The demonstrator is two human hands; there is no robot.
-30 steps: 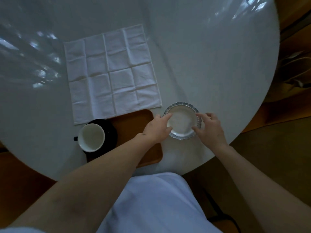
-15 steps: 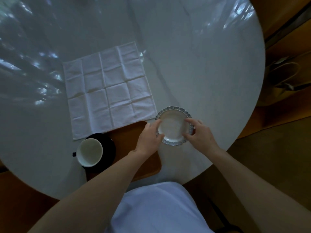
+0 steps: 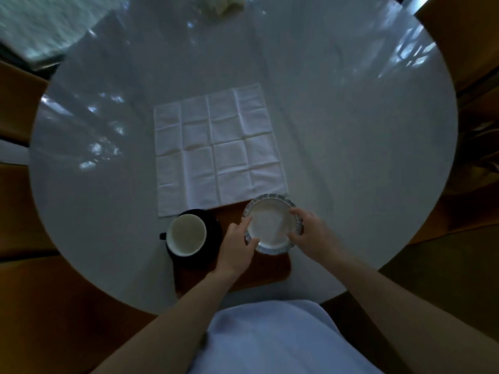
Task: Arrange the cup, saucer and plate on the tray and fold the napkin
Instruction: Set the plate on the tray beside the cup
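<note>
A small white plate [image 3: 270, 225] with a fluted blue-patterned rim is over the right part of the brown wooden tray [image 3: 270, 273]. My left hand [image 3: 237, 244] grips its left rim and my right hand [image 3: 310, 233] grips its right rim. A white-lined cup [image 3: 186, 234] with a dark handle stands on a black saucer [image 3: 213, 225] on the tray's left end. The white napkin [image 3: 216, 147] lies unfolded and creased flat on the table just beyond the tray.
The round glossy grey table [image 3: 351, 130] reaches its near edge just below the tray. Brown chairs and wooden floor surround it. My light blue clothing [image 3: 270, 338] fills the bottom of the view.
Both hands have carried the plate leftward from the bare table beside the tray to over the tray's right part. The cup, saucer and napkin have stayed in place.
</note>
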